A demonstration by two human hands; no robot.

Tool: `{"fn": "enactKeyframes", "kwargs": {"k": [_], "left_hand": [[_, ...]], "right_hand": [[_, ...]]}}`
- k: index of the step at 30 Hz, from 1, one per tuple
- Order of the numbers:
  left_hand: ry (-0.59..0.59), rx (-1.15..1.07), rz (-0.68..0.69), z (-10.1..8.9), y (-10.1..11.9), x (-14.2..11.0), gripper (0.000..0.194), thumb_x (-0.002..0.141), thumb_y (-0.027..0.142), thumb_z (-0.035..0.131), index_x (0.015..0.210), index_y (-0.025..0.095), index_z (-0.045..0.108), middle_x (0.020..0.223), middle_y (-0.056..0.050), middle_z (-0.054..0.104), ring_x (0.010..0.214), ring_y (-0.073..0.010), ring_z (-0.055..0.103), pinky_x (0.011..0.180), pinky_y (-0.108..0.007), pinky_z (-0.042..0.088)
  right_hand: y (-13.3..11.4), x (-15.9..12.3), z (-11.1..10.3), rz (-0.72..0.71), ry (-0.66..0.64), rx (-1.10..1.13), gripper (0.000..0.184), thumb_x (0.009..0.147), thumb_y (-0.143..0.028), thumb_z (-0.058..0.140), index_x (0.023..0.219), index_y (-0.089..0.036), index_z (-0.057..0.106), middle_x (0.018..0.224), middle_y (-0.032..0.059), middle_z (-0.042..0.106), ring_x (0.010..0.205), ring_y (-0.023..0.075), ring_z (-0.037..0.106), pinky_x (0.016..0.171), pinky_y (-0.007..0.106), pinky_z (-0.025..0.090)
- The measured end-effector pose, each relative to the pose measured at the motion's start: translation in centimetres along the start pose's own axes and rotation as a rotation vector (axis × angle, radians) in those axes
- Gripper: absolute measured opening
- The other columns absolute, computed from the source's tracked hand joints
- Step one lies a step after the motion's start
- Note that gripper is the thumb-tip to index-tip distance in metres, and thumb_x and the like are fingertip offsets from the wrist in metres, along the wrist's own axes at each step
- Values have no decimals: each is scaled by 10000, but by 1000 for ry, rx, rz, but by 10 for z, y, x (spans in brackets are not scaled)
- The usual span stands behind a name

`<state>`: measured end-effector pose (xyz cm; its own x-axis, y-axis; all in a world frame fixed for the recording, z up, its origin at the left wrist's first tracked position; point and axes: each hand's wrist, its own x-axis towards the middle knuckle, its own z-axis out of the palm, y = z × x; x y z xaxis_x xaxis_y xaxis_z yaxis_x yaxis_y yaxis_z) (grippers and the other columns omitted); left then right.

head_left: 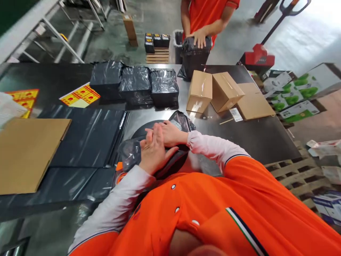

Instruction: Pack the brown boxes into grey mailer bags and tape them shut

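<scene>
Close to my body, a bundle in black plastic (174, 160) lies at the table's near edge, with loose clear-looking film at both ends. My left hand (154, 151) presses on it from above, fingers stretched out and thumb apart. Just beyond, my right hand (171, 133) lies flat on the bundle, its fingertips beside or partly behind the left fingers. Neither hand grasps anything that I can see. A dark rounded edge (144, 131) shows beyond the hands; what it belongs to is unclear. What is inside the plastic is hidden.
Black-wrapped parcels (135, 80) stand in a row across the table. To their right are cardboard boxes (200, 89). Black plastic bags (87, 137) and flat cardboard (29, 153) lie at left, near yellow-red label sheets (81, 95). Opposite, a co-worker's hands (199, 36) press a black bag.
</scene>
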<state>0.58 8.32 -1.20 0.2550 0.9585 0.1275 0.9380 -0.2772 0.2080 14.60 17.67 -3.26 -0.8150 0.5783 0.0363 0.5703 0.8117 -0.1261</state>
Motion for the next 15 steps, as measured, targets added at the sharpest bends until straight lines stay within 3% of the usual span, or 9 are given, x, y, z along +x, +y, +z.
{"fn": "enactKeyframes", "kwargs": {"k": [3, 8, 12, 15], "left_hand": [[-59, 78, -72, 9, 0, 4, 1143, 952, 790, 591, 1738, 10, 306, 1743, -335, 334, 1528, -517, 406, 1096, -620, 470], [-92, 128, -80, -5, -21, -1, 998, 969, 748, 564, 1653, 30, 448, 1636, -320, 502, 1490, -491, 447, 1094, -622, 448], [-191, 92, -98, -12, -57, 19, 828, 920, 782, 566, 1338, 83, 716, 1347, -295, 701, 1357, -498, 559, 1100, -644, 437], [-262, -109, -138, -3, -98, 31, 785, 852, 826, 568, 1200, 154, 777, 1236, -214, 751, 1315, -458, 614, 1148, -603, 436]], "right_hand": [[-3, -1, -2, 48, 17, 14, 480, 1154, -393, 403, 1403, -72, 659, 1381, 228, 694, 1197, 338, 615, 1037, 499, 412], [6, -10, -22, 100, -75, 68, 552, 1180, -503, 351, 1413, -107, 657, 1303, 183, 731, 1132, 290, 663, 950, 400, 427], [29, -19, -32, 204, -139, 160, 583, 1186, -533, 344, 1266, -129, 756, 1246, 156, 780, 1052, 248, 694, 813, 331, 372], [46, -19, -33, 267, -143, 239, 608, 1161, -593, 405, 1218, -140, 805, 1163, 122, 810, 998, 220, 691, 783, 312, 350]]}}
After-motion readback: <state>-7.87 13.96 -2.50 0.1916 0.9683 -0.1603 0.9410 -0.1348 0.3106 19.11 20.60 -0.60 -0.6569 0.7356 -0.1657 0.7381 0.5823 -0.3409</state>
